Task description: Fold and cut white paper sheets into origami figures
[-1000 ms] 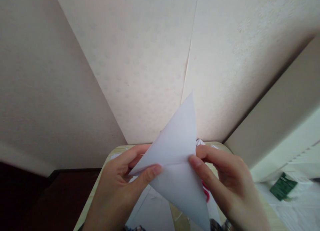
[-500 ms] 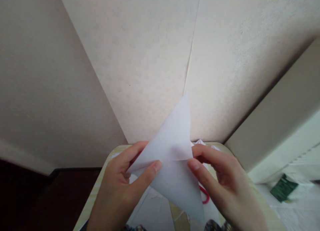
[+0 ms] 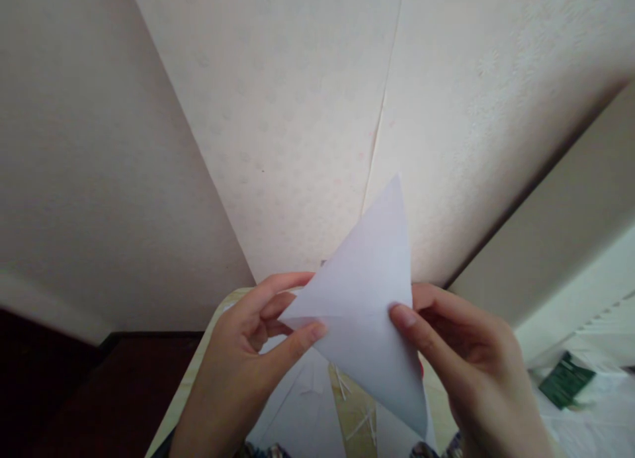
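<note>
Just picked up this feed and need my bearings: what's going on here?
A person holds up a creased sheet of white paper in both bare hands. The left hand grips it near its left corner, and the right hand pinches its right edge, thumb in front. The paper is raised above a pale wooden table, where more white paper and some thin white strips lie. A bit of something red, mostly hidden, shows behind the right edge.

2 hands, the left hand (image 3: pixel 248 359) and the right hand (image 3: pixel 461 352), pinch 1 creased white sheet (image 3: pixel 367 306) between them, its tip pointing up. Below them, more paper (image 3: pixel 302 412) lies on a table (image 3: pixel 191 378).
</note>
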`<state>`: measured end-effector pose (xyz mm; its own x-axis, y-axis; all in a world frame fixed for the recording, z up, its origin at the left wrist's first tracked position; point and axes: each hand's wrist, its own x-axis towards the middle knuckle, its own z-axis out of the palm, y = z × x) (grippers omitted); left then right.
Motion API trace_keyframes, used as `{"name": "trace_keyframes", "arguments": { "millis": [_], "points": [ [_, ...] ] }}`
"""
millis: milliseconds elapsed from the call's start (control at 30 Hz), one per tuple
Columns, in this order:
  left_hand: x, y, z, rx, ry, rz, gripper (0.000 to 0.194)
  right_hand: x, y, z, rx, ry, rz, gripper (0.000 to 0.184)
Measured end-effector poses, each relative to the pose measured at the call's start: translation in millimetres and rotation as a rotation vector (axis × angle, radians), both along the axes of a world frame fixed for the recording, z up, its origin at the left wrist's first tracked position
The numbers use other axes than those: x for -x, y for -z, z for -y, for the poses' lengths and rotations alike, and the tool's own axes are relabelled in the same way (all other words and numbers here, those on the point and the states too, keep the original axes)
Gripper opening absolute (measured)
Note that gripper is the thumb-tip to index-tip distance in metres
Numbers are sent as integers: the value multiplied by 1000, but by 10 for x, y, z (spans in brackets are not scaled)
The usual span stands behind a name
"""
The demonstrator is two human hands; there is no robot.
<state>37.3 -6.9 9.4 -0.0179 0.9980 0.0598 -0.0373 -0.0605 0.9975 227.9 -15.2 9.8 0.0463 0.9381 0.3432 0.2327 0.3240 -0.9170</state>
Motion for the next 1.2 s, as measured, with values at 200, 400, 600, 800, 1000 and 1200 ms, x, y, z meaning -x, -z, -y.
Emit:
{"name": "trace_keyframes", "arguments": {
  "millis": [200, 400, 600, 800, 1000, 1200],
  "points": [
    [19, 11, -31, -131, -16, 62, 23, -37, 56, -2, 36, -4, -34, 30],
    [13, -21, -20, -133, -4, 153, 24, 47, 0, 18, 54, 62, -104, 31],
    [37, -30, -15, -110, -51, 249, 22, 55, -5, 50, -24, 67, -37, 28],
    [71, -43, -41, -22, 87, 208, 17, -81, 41, 10, -113, 11, 109, 27],
    [28, -43, -15, -7, 66, 41, 5, -142, -2, -37, -177, -100, 319, 25],
    [83, -81, -27, -9, 67, 25, 4, -126, -22, -53, -261, -56, 405, 27]
  ]
}}
